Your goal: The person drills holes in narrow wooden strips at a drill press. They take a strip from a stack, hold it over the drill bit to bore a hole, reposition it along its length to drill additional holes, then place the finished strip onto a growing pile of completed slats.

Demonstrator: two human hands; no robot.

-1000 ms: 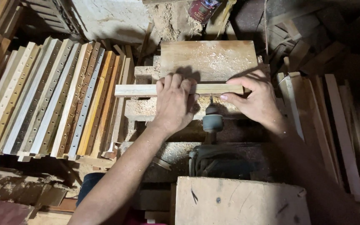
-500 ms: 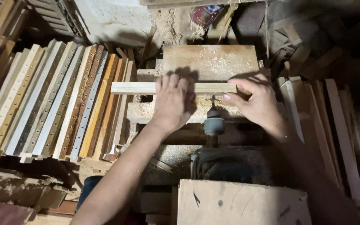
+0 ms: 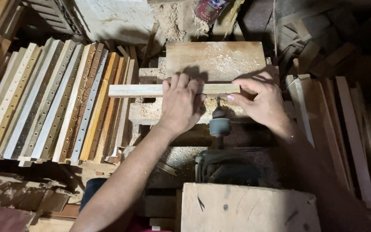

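Note:
A pale wooden strip [image 3: 138, 90] lies crosswise on a sawdust-covered wooden platform [image 3: 215, 58]. My left hand [image 3: 181, 103] presses flat on the strip's middle, fingers over its far edge. My right hand [image 3: 260, 101] grips the strip's right end between thumb and fingers. Just below the strip, between my hands, a horizontal drill chuck [image 3: 219, 124] points at its near edge. The bit itself is hidden. The motor [image 3: 220, 167] sits behind the chuck.
Several drilled wooden strips [image 3: 52, 103] lean in a row at the left. More plain slats [image 3: 344, 129] stand at the right. A wooden box [image 3: 245, 208] sits in front of the motor. A red can [image 3: 209, 8] stands at the far edge among sawdust.
The strip has slid slightly to the left under both hands. The hands keep the same grip.

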